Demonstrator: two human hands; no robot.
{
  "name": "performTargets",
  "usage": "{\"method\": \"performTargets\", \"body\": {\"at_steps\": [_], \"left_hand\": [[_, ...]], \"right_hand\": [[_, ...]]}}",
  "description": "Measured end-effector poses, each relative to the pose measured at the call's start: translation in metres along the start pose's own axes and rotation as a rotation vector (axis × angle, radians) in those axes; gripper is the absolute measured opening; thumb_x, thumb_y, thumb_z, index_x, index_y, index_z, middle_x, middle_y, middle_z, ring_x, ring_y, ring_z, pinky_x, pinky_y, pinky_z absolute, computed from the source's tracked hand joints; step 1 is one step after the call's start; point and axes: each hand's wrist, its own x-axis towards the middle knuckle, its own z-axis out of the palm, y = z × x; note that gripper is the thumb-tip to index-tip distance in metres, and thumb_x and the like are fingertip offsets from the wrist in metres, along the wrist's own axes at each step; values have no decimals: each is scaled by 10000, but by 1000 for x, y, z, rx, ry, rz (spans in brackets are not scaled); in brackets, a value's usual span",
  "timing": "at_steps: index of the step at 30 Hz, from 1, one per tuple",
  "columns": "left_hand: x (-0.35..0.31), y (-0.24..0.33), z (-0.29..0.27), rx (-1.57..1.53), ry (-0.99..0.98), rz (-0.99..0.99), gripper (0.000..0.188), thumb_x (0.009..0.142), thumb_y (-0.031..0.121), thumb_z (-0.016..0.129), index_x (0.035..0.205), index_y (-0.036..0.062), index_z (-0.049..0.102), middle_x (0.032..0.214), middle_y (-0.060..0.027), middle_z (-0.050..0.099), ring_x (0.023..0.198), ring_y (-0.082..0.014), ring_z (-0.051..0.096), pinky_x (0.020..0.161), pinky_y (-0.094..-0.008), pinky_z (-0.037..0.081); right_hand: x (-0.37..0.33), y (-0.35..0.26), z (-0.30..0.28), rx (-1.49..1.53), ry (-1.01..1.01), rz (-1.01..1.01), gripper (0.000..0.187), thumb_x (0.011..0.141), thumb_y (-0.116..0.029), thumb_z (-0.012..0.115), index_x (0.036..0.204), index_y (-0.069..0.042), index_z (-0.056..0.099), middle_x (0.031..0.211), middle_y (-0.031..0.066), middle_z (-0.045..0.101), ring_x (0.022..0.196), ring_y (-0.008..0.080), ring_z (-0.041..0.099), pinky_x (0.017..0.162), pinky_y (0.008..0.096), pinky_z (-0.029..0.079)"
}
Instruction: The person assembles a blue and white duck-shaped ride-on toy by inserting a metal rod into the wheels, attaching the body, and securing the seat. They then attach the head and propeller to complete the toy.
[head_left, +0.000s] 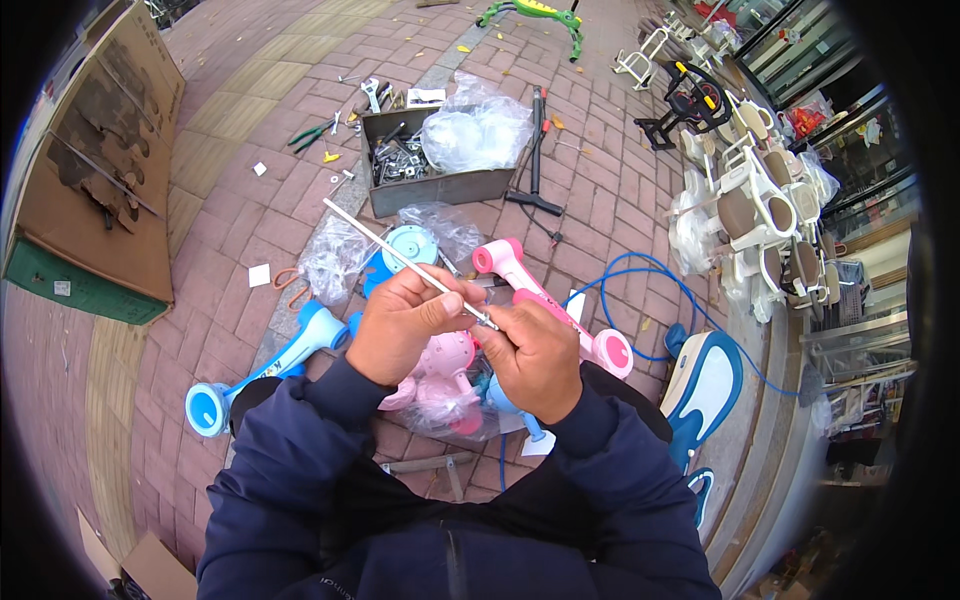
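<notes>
A thin, straight metal rod (362, 230) slants over the plastic parts, from upper left down to the right. My left hand (398, 325) is closed around its middle, with the thumb along it. At the lower end, my right hand (535, 360) pinches the tip between thumb and fingers; any small piece there is hard to make out. Below my hands lie pink plastic parts (447, 362), some in clear plastic bags. A pink arm-shaped part (532, 286) is beyond my right hand. Left of my left hand lies a blue one (285, 347), and a light blue disc (411, 246) sits past it.
A metal box (440, 190) of loose hardware and a clear bag stands ahead, near green-handled pliers (313, 133) and a black hand pump (537, 150). A large cardboard box (95, 170) is at left. White-framed seats (755, 205), a blue hose (640, 257) and steps are at right.
</notes>
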Motion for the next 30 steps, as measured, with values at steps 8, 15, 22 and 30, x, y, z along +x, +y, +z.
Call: {"method": "performTargets", "body": {"at_steps": [8,15,22,30], "left_hand": [[-2,-3,-1,-114,27,-116,132,1011,108,629,1120,36,609,1174,-194,708,969,-267,740,832,-382,631],[-1,-6,0,-209,25,-133,151,1025,115,613,1141,18,599,1158,-224,705,960,-286,760,811,-373,663],[-2,-3,-3,-206,22,-154,139,1030,111,604,1134,21,586,1116,-202,722,947,-284,763,806,-366,663],[-2,-1,0,-213,21,-148,133,1029,101,602,1134,21,587,1140,-224,711,962,-288,760,813,-362,659]], "right_hand": [[1,4,-3,-34,71,-51,233,797,-73,816,1012,-47,729,725,93,606,609,258,600,544,356,467],[4,0,-2,-21,82,-42,257,781,-46,824,1023,-55,735,711,81,588,591,237,578,534,344,454],[7,-2,-6,31,28,-31,335,806,-29,804,1130,-103,763,761,71,612,601,214,604,538,341,480],[4,0,-2,93,48,64,231,781,-23,823,987,-51,721,663,43,551,546,149,511,511,302,413]]}}
